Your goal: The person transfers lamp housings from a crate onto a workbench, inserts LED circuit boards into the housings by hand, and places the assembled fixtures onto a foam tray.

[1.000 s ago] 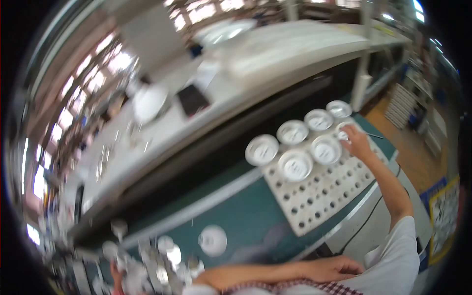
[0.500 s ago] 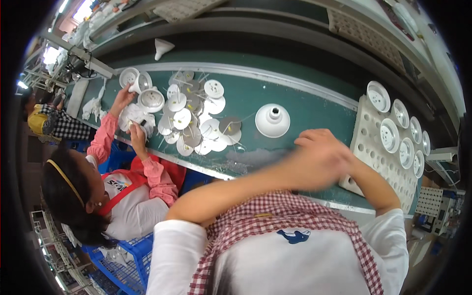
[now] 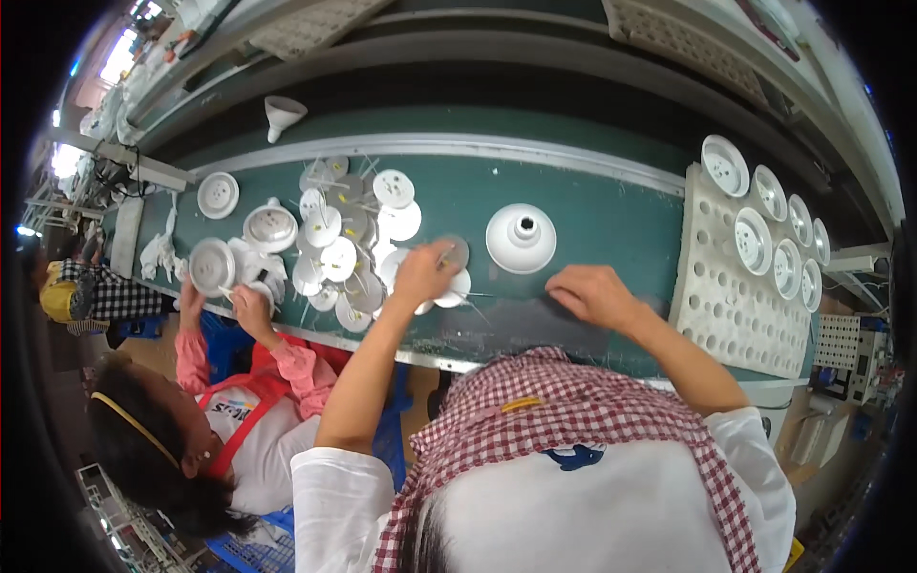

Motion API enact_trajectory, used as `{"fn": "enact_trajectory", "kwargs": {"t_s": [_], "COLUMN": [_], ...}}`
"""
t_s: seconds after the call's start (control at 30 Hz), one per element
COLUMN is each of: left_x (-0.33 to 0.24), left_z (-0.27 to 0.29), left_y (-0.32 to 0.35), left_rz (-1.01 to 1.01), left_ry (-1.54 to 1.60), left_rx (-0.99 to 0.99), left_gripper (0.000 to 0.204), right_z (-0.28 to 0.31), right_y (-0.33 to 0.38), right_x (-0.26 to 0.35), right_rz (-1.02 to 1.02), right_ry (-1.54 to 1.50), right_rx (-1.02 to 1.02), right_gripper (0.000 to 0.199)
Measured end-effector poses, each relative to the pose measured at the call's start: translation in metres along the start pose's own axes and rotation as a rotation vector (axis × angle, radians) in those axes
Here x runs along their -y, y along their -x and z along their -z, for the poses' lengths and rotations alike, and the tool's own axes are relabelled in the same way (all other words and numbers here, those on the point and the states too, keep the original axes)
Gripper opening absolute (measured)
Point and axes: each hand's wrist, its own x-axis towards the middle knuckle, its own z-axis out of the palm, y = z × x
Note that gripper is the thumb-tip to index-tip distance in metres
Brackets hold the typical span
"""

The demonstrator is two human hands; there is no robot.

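My left hand (image 3: 423, 277) reaches over the near right edge of a pile of round white and grey discs with thin wires. Its fingertips are closed at a grey disc (image 3: 458, 250) lying on that pile. Upright on the bench, between my hands and a little farther off, stands a white cone-shaped lamp housing (image 3: 521, 250) with its narrow neck up. My right hand (image 3: 594, 294) is low over the bench, near and to the right of that housing. Its fingers are bent together, and nothing shows in them.
At the right, a pale perforated tray (image 3: 712, 286) holds several white lamp cups. Another person's hands (image 3: 250, 310) work at the left with a white lamp cup (image 3: 212, 267). One housing (image 3: 284, 115) lies beyond the bench's metal rail (image 3: 535, 151). A dark patch (image 3: 525, 325) marks the green bench.
My forearms were crossed at the right; my left hand has swung left to the disc pile, and my right hand now shows alone. The other person's hands have moved nearer with a cup.
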Motion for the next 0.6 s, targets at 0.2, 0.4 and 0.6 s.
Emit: {"fn": "enact_trajectory", "kwargs": {"t_s": [0.2,0.4,0.6], "left_x": [0.027,-0.088,-0.107], "left_z": [-0.046,0.026,0.053], "left_y": [-0.013,0.028,0.042], "left_rz": [-0.089,-0.047,0.129], "left_ry": [-0.115,0.649,1.563], "left_rx": [0.001,0.042,0.565], "left_gripper": [0.013,0.014,0.027], "right_z": [-0.030,-0.018,0.009], "right_y": [0.002,-0.014,-0.028], "right_x": [0.016,0.040,0.046], "right_rz": [-0.029,-0.389,-0.226], "right_ry": [-0.153,-1.054,-1.184], "right_rx": [-0.064,-0.141,-0.020], "right_gripper": [0.012,0.089,0.084]}}
